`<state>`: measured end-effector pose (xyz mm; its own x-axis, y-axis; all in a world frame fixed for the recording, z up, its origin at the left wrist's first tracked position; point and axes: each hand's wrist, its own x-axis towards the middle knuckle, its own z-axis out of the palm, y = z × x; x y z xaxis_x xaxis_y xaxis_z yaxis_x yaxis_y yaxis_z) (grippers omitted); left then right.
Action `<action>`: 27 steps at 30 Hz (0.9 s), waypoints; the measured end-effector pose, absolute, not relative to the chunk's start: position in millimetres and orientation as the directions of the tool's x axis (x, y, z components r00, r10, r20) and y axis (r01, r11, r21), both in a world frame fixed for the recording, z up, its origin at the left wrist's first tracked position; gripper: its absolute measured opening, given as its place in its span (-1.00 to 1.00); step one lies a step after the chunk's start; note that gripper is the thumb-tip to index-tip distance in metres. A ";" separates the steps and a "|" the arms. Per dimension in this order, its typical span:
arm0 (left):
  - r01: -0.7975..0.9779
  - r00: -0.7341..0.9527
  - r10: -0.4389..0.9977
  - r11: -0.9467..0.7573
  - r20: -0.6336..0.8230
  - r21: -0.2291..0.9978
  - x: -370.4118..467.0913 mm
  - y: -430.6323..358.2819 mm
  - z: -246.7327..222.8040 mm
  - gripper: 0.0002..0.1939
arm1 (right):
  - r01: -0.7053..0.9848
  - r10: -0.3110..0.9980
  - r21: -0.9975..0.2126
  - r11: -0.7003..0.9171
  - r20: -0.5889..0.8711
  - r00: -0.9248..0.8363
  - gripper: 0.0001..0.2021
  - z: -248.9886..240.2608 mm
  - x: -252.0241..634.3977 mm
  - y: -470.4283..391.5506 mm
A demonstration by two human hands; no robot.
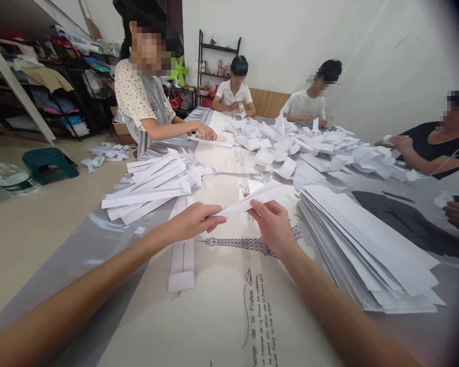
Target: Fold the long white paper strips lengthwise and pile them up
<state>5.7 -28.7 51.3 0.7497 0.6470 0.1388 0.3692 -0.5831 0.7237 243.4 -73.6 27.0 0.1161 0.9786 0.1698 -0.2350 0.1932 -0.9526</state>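
Observation:
A white folded paper strip is stretched between both hands above the printed table cover. My left hand pinches its left end between thumb and fingers. Further right, my right hand grips the same strip, thumb on its near side. Beneath and beside my left hand lies another long folded paper with a dark line along its middle. Left of the hands is a loose pile of folded strips. A fanned stack of long flat papers rests to the right of my right hand.
A large heap of folded papers covers the table's far right part. One person stands at the left edge handling paper; others sit at the far end and right side. A green stool, a water bottle and paper pieces are on the floor.

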 end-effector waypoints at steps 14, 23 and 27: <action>0.216 0.787 0.613 -0.168 -0.070 0.962 13.8 -43.6 67.7 -0.64 | -0.120 0.979 -0.979 0.167 0.150 0.140 -0.77 26.8 230.9 -78.8; 0.257 0.827 0.543 -0.130 -0.148 0.958 4.3 -36.1 67.1 -0.64 | -0.085 0.960 -0.976 0.201 0.179 0.217 -0.78 29.4 245.7 -72.6; 0.213 0.826 0.544 -0.065 -0.145 0.975 9.3 -39.0 66.6 -0.63 | -0.076 0.967 -0.977 0.199 0.183 0.179 -0.78 27.8 242.4 -74.1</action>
